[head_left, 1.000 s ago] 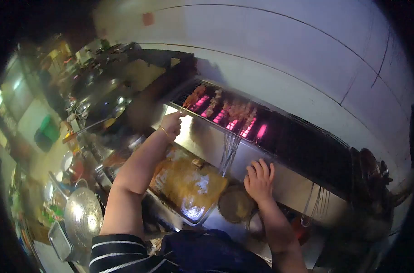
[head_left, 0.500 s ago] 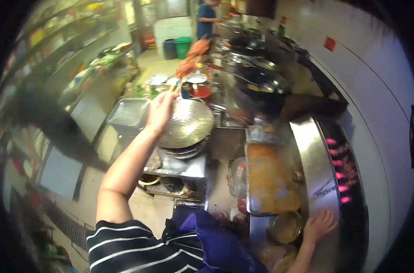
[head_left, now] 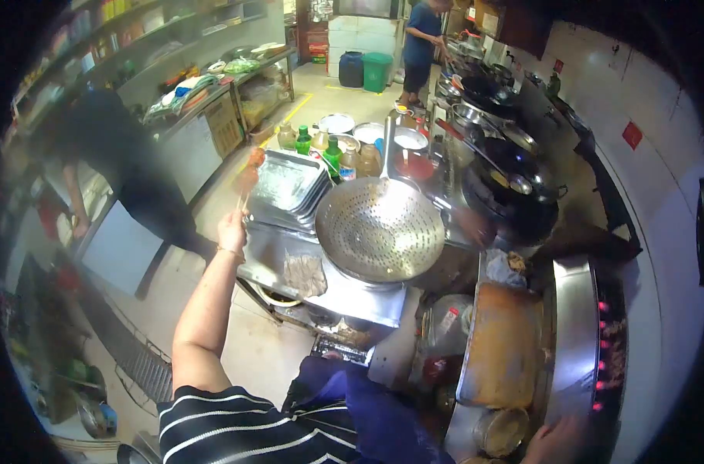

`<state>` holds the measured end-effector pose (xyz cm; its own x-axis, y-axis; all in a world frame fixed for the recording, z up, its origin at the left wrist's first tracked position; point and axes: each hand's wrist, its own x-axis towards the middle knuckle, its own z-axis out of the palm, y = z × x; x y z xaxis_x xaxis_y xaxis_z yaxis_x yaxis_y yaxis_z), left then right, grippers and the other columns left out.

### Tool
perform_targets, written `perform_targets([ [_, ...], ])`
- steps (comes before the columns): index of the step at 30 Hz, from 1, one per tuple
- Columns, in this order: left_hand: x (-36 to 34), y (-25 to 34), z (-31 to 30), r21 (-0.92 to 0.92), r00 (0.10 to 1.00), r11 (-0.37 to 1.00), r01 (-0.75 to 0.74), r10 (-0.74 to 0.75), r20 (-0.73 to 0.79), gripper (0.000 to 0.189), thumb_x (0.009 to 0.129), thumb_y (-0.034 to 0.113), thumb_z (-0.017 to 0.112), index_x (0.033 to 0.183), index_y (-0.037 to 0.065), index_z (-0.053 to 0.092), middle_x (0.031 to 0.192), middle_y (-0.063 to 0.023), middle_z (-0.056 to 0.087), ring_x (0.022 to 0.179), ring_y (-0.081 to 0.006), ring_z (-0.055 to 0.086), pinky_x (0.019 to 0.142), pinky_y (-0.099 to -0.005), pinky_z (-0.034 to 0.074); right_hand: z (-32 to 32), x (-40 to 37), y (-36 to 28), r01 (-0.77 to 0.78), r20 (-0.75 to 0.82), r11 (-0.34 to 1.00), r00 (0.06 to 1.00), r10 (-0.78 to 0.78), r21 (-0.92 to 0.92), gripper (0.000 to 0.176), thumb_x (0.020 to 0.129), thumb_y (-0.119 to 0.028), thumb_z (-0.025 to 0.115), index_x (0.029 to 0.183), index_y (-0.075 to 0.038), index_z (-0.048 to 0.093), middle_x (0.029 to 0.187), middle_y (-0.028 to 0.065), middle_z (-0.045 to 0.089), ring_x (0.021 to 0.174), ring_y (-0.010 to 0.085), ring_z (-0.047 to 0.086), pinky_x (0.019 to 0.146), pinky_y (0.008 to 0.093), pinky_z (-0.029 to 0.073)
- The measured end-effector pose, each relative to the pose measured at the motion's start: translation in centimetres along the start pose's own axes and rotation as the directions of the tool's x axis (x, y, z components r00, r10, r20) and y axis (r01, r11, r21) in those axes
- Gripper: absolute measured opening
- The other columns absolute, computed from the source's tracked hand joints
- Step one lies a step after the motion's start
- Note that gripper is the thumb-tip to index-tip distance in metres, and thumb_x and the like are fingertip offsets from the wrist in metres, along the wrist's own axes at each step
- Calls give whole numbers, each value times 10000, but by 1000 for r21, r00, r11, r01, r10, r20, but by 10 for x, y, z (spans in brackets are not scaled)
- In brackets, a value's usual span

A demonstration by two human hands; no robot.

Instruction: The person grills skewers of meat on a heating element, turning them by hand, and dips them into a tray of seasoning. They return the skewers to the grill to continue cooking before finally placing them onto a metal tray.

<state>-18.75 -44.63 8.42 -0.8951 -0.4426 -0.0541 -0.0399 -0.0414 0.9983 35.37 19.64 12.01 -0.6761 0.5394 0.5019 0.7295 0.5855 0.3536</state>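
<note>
My left hand (head_left: 233, 232) is closed around the sticks of some reddish skewers (head_left: 249, 174), which point up and away from me beside the stacked metal trays (head_left: 286, 182). To the right of that hand, a large perforated strainer (head_left: 379, 228) rests on a metal table, its handle pointing away. At the lower right, my right hand (head_left: 554, 441) is dark and blurred near the front end of the grill's metal ledge (head_left: 574, 332); its fingers are too unclear to read. A round pan (head_left: 502, 431) lies just left of it.
Sauce bottles (head_left: 332, 155) stand behind the trays. Woks (head_left: 514, 185) line the right side. A brownish tray (head_left: 502, 348) lies left of the grill (head_left: 611, 348). One person (head_left: 423, 46) stands at the far stoves; another (head_left: 116, 162) bends over at left.
My left hand and the skewers have moved left, away from the strainer, which now shows fully. The view has shifted, and my right hand sits lower at the frame's edge.
</note>
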Motion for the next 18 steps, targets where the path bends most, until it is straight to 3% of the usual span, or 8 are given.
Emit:
perform_targets([
  [3,30,-13,7,-23,996,997,71,-69,59,250,949,318,515,956,114,660,560,71,412,392,-45,341,356,-231,253,23,6,1,139,-359,987,920,-160,-84,426,915,-440,460,1133,-87,557,1190,118,559,1136,340,518,983,565,364],
  [8,51,-16,9,-77,984,988,131,-120,134,270,973,326,492,986,108,650,583,84,395,414,-36,295,377,-212,229,24,9,-6,129,-271,973,946,-179,-191,392,929,-414,453,1111,-88,573,1161,121,573,1100,322,544,948,563,385],
  [9,55,-17,9,-86,979,982,165,-153,134,239,976,341,491,959,148,632,548,94,351,400,-40,278,372,-215,220,21,11,-10,131,-267,968,945,-187,-212,391,929,-414,458,1110,-87,575,1155,124,576,1096,321,548,947,555,388],
  [12,72,-31,3,-97,977,979,178,-164,137,242,979,339,483,955,149,631,551,91,360,399,-41,277,373,-214,223,-13,33,-37,150,-231,960,951,-206,-237,410,939,-439,457,1116,-88,575,1145,132,583,1064,327,562,933,524,407],
  [15,80,-31,-3,-100,968,972,211,-194,157,251,984,305,469,970,116,634,557,84,372,413,-41,292,376,-210,233,17,25,-23,149,-326,952,916,-235,-268,445,947,-478,443,1101,-87,591,1145,131,590,1035,326,574,896,491,432],
  [18,85,-29,-8,-109,952,962,251,-226,205,264,975,306,473,967,99,636,558,68,408,409,-47,329,369,-211,258,13,20,-30,78,-242,935,955,-169,-345,440,946,-477,445,1090,-90,599,1128,125,599,1022,323,576,859,485,444],
])
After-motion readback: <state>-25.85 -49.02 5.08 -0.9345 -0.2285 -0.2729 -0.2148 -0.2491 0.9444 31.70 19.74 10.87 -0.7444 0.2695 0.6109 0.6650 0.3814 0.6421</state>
